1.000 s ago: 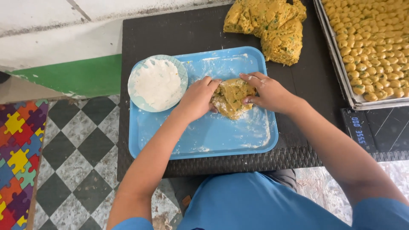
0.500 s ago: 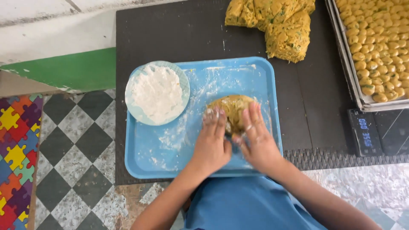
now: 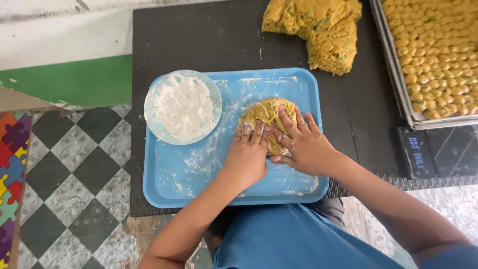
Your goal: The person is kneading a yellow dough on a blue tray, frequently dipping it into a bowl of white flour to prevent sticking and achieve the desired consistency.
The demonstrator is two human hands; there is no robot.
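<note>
On black tabletop [image 3: 209,35], blue tray [image 3: 199,179] carrying flour plate [image 3: 182,106] at left and yellow dough lump [image 3: 264,113] at centre, pressed under flat, open-fingered left hand [image 3: 247,157] and right hand [image 3: 304,147], neither gripping.

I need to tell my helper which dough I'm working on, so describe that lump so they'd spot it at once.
Find the blue tray on the dark mat; a plate of white flour sits at its left corner. The dough lump lies right of it, under the left hand and right hand. Unlike the bigger dough pile beyond, it sits on the tray.
</note>
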